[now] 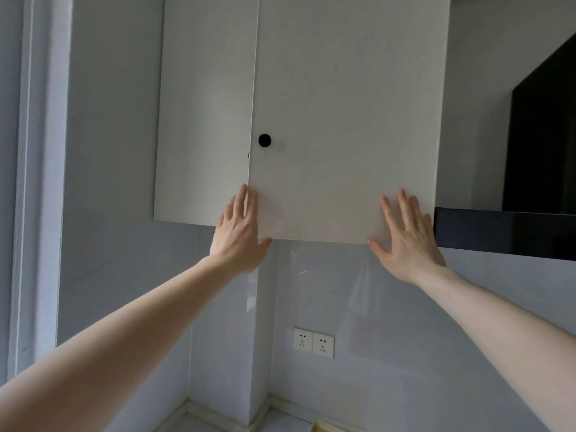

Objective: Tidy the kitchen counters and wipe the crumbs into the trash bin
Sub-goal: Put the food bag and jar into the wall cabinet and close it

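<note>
L hand (pixel 239 232) flat on cabinet door (pixel 343 120) lower corner, R hand (pixel 408 236) flat, fingers spread

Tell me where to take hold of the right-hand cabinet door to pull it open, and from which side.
Pinch the round black knob from the front. It stands out from the flat white door near its left edge, beside the seam with the other door, so that edge likely swings out. Both the left hand and right hand lie flat on the door's lower corners.
</note>
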The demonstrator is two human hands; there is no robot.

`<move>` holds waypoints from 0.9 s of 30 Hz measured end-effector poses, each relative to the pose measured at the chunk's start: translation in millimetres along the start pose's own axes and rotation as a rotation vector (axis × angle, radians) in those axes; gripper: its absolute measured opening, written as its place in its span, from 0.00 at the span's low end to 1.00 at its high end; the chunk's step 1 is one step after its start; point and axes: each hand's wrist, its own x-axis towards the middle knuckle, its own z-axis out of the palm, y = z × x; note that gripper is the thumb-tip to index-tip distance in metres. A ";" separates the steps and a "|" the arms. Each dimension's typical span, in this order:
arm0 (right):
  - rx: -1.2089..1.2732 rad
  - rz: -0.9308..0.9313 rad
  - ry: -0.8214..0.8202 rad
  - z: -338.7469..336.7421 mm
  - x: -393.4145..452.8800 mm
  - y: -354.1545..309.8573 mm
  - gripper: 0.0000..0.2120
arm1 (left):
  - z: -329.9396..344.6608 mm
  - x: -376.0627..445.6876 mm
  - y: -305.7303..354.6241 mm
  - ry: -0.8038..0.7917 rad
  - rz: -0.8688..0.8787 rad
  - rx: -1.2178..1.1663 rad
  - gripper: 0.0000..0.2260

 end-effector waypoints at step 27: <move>-0.197 0.038 0.024 44.5 9.5 0.8 0.45 | 79.5 31.8 53.5 -0.408 0.121 0.106 0.51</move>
